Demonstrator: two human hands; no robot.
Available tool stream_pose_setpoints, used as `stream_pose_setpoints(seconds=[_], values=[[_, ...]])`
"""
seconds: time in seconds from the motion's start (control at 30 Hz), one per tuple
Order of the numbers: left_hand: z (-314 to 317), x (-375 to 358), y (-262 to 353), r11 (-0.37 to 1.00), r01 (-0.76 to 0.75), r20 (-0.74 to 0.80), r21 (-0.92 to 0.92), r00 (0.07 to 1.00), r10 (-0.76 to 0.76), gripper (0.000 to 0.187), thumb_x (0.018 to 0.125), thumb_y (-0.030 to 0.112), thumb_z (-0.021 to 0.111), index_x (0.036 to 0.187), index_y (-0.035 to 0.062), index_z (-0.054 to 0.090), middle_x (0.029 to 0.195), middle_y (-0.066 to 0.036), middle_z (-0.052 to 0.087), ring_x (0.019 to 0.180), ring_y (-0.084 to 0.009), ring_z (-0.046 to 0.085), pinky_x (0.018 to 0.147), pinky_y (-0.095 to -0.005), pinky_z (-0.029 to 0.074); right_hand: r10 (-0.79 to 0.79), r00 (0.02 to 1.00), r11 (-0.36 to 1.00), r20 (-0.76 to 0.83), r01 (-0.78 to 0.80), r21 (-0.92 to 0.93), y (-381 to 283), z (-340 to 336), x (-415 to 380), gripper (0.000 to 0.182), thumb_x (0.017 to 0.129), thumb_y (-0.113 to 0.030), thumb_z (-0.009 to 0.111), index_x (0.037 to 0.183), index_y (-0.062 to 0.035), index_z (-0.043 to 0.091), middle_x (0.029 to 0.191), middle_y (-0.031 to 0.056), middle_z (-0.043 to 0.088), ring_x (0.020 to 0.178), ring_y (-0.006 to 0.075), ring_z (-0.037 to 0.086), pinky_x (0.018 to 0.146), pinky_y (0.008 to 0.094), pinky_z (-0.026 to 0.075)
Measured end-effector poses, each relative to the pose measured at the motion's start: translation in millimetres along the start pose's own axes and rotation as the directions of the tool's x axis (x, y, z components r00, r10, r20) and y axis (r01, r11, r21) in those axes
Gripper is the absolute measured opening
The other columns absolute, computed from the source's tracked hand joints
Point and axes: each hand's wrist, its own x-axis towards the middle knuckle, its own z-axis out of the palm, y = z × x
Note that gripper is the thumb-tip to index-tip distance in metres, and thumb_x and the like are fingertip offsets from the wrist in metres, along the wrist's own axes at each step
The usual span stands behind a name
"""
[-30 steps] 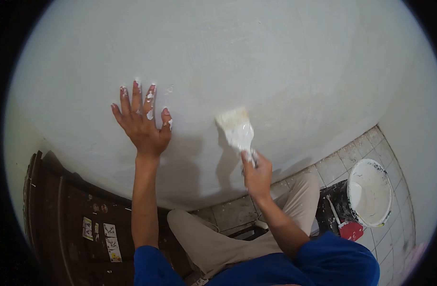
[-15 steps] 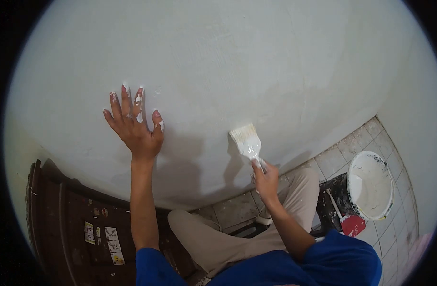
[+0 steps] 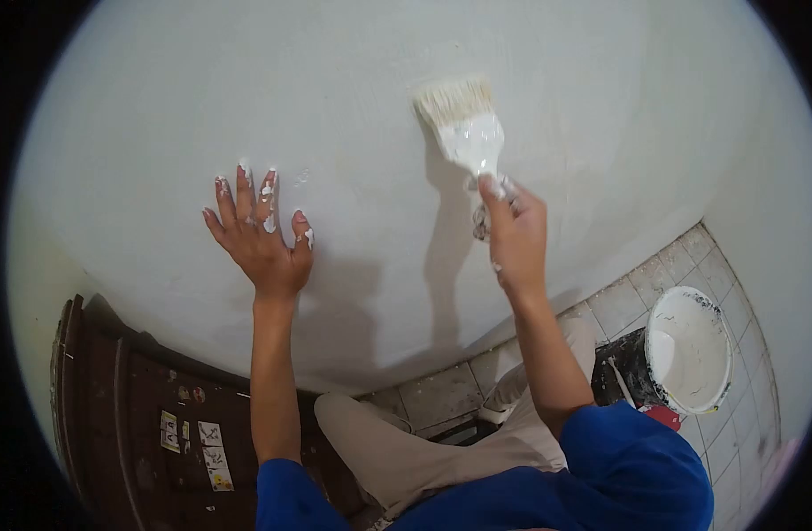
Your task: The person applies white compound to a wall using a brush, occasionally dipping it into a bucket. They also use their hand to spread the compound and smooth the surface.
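Right hand (image 3: 515,237) closed around the handle of a flat paintbrush (image 3: 466,124), fingers wrapped tight, white paint on the knuckles. Left hand (image 3: 262,237) spread wide open, holding nothing, palm pressed flat on the white wall (image 3: 273,97), fingertips smeared with paint. Brush high on the wall, above and to the right of the open hand, bristles touching the surface. Long axis near upright, leaning slightly left: bristles up, handle down toward the wrist. Best worked with light, even pressure, bristles barely fanned, strokes overlapping, wrist in line with the handle. Lower right, on the tiled floor (image 3: 618,305), a paint bucket (image 3: 687,350) well apart from the brush. Lower left, a dark wooden door (image 3: 123,416) with small stickers.
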Motion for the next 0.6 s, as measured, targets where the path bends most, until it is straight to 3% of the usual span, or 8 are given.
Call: stream_pose_setpoints(seconds=[0.07, 0.1, 0.2, 0.3, 0.4, 0.47, 0.53, 0.6], values=[[-1, 1, -1, 1.0, -0.003, 0.002, -0.004, 1.0, 0.003, 0.053, 0.085, 0.026, 0.051, 0.136, 0.0128, 0.044, 0.147, -0.01, 0.033, 0.139, -0.0358, 0.021, 0.11, -0.058, 0.008, -0.092, 0.992, 0.961, -0.084, 0.067, -0.267, 37, -6, -19, 0.029, 0.094, -0.022, 0.054, 0.086, 0.0047, 0.062, 0.058, 0.0023, 0.049, 0.055, 0.0084, 0.043, 0.051, 0.0284, 0.038], [-1, 1, -1, 1.0, -0.005, 0.002, -0.007, 1.0, 0.005, 0.053, 0.085, 0.026, 0.051, 0.136, 0.0129, 0.044, 0.147, -0.01, 0.033, 0.139, -0.0357, 0.021, 0.11, -0.0579, 0.008, -0.044, 0.993, 0.964, -0.11, 0.013, -0.265, 57, -10, -36, 0.028, 0.093, -0.021, 0.054, 0.087, 0.0054, 0.061, 0.057, 0.0039, 0.048, 0.056, 0.01, 0.044, 0.053, 0.0301, 0.039], [-1, 1, 0, 1.0, -0.001, -0.004, -0.024, 1.0, 0.001, 0.053, 0.084, 0.026, 0.051, 0.135, 0.0128, 0.045, 0.147, -0.01, 0.033, 0.139, -0.0357, 0.021, 0.11, -0.0578, 0.008, 0.242, 0.961, 0.907, -0.137, -0.274, -0.32, 123, -38, -99, 0.028, 0.093, -0.021, 0.054, 0.087, 0.0051, 0.063, 0.056, 0.0022, 0.048, 0.053, 0.0089, 0.044, 0.051, 0.0291, 0.038], [1, 0, 1, 0.999, 0.011, -0.024, -0.036, 1.0, -0.012, 0.05, 0.083, 0.025, 0.051, 0.132, 0.0141, 0.047, 0.145, -0.011, 0.038, 0.139, -0.035, 0.023, 0.112, -0.0554, 0.006, 0.443, 0.884, 0.861, -0.15, -0.466, -0.206, 123, -58, -126, 0.027, 0.094, -0.021, 0.055, 0.088, 0.0034, 0.064, 0.056, -0.0027, 0.046, 0.05, 0.0051, 0.041, 0.045, 0.025, 0.033], [2, 1, 2, 0.999, 0.009, -0.031, -0.034, 0.999, -0.01, 0.052, 0.083, 0.024, 0.051, 0.133, 0.0122, 0.046, 0.146, -0.012, 0.036, 0.138, -0.0363, 0.023, 0.111, -0.0566, 0.007, 0.337, 0.929, 0.938, -0.15, -0.345, -0.03, 68, -47, -97, 0.025, 0.094, -0.021, 0.056, 0.091, 0.002, 0.064, 0.057, -0.0064, 0.043, 0.048, 0.0021, 0.039, 0.043, 0.0213, 0.028], [1, 1, 4, 0.999, 0.016, -0.033, -0.034, 0.999, -0.017, 0.054, 0.083, 0.023, 0.051, 0.134, 0.0107, 0.045, 0.146, -0.013, 0.035, 0.138, -0.0374, 0.022, 0.11, -0.0578, 0.007, 0.15, 0.985, 0.988, -0.089, -0.146, 0.052, 30, -32, -70, 0.023, 0.094, -0.02, 0.057, 0.093, 0.002, 0.063, 0.057, -0.0065, 0.042, 0.05, 0.0013, 0.038, 0.044, 0.0199, 0.028], [4, -1, 7, 0.999, 0.033, -0.048, -0.038, 0.998, -0.035, 0.054, 0.082, 0.023, 0.051, 0.134, 0.0101, 0.045, 0.146, -0.013, 0.035, 0.138, -0.038, 0.022, 0.11, -0.0577, 0.007, -0.07, 0.996, 0.997, -0.059, 0.072, 0.021, -15, -4, -50, 0.023, 0.094, -0.019, 0.056, 0.091, 0.0023, 0.062, 0.059, -0.0055, 0.045, 0.052, 0.0023, 0.038, 0.045, 0.0217, 0.03], [6, -2, 10, 0.998, 0.055, -0.05, -0.037, 0.997, -0.057, 0.055, 0.082, 0.023, 0.051, 0.134, 0.0098, 0.045, 0.146, -0.013, 0.035, 0.138, -0.0384, 0.022, 0.11, -0.0579, 0.007, -0.316, 0.947, 0.947, -0.051, 0.312, -0.075, -42, 29, -35, 0.024, 0.094, -0.018, 0.054, 0.09, 0.0041, 0.061, 0.059, -0.0007, 0.048, 0.056, 0.0053, 0.04, 0.048, 0.0243, 0.033]])
